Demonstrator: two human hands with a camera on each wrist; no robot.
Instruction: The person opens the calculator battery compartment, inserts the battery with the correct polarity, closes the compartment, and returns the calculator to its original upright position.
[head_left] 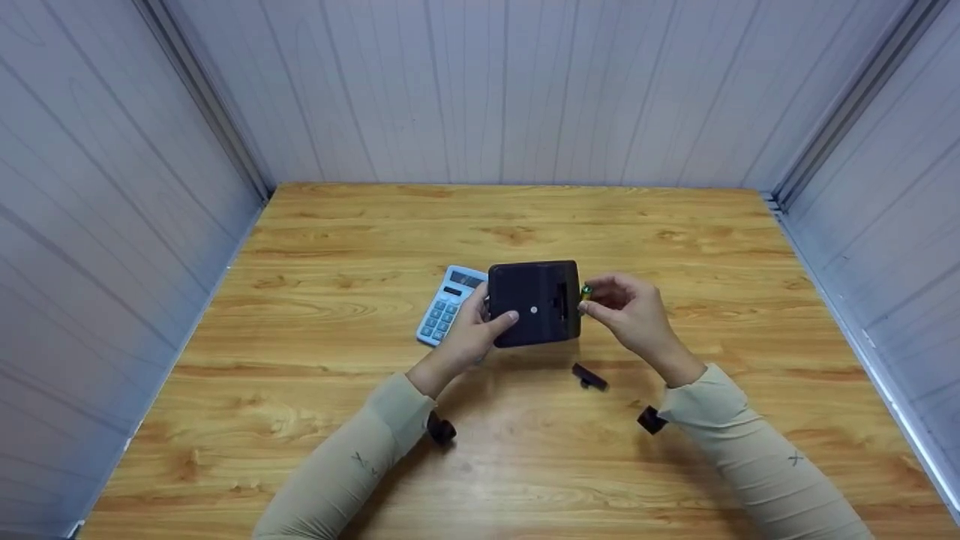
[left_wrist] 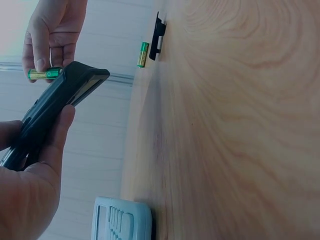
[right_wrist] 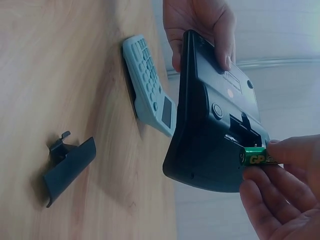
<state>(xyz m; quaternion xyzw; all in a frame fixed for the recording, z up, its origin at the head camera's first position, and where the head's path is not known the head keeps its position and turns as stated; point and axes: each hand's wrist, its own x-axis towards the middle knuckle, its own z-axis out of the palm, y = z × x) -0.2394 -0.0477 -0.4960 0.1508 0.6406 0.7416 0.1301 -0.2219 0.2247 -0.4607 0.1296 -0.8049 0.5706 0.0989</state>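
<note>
My left hand (head_left: 471, 330) grips a black calculator (head_left: 529, 304) by its left side, thumb on its back. That back faces up toward me, with the battery slot (right_wrist: 245, 131) uncovered near the right edge. Between thumb and fingers, my right hand (head_left: 634, 311) pinches a green-and-gold battery (right_wrist: 256, 156) right beside the slot. The battery's near end overlaps the casing edge in the right wrist view; whether they touch I cannot tell. The calculator's keys are hidden from the head view.
A light blue calculator (head_left: 442, 311) lies on the wooden table (head_left: 360, 225), partly behind my left hand. The black battery cover (head_left: 589, 377) lies in front of the held calculator. Another green battery (left_wrist: 143, 55) is near the cover in the left wrist view. Panelled walls (head_left: 465, 90) enclose the table.
</note>
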